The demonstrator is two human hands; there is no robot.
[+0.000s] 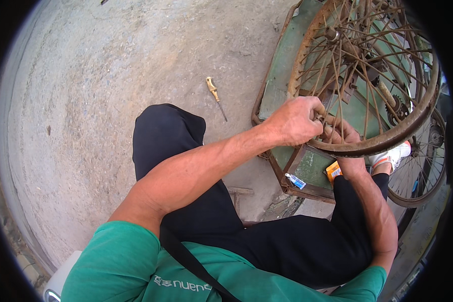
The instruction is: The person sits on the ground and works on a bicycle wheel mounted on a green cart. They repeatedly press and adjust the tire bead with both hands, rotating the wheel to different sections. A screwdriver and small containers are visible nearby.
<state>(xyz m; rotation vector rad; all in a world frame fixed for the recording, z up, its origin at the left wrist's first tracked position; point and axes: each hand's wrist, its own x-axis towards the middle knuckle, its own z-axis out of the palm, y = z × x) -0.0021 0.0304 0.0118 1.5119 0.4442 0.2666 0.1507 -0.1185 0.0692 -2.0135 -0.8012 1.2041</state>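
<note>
A rusty spoked wheel point(428, 108) fills the upper right, its rim curving toward me. At the rim's near left part my left hand point(298, 121) is closed, thumb and fingers pinched over something small that I cannot make out. My right hand point(342, 132) reaches up from under the rim. Its bent fingers sit among the spokes and meet the left fingertips; the rim covers part of this hand. Whatever lies between the fingers of both hands is hidden.
A screwdriver point(214, 93) with a yellowish handle lies on the concrete ground point(116, 75). On the green metal panel point(314, 166) below the wheel are a blue-and-white tube point(295, 181) and an orange packet point(333, 171). Another spoked wheel point(422, 201) stands at far right.
</note>
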